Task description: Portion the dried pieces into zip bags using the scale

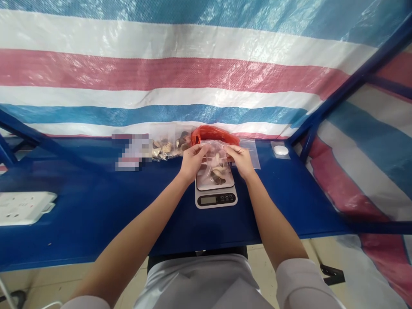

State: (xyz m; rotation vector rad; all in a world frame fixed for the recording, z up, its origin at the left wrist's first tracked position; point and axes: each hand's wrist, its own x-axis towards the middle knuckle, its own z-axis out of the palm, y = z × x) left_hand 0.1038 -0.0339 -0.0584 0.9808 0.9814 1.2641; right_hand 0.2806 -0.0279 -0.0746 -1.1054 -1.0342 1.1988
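Observation:
Between my hands is a clear plastic bag with several pale and dark dried slices inside, over the plate of a white digital kitchen scale. My left hand pinches the bag's upper left edge. The upper right edge is pinched by my right hand. Whether the bag's lower part rests fully on the plate I cannot tell. The scale's small display looks blank. Right behind the bag lies a crumpled red plastic bag, its contents hidden.
Filled clear bags of similar slices lie left of the red bag. A flat clear bag and a white round object are at the right. A white power strip sits on the blue table. Striped sheeting hangs behind.

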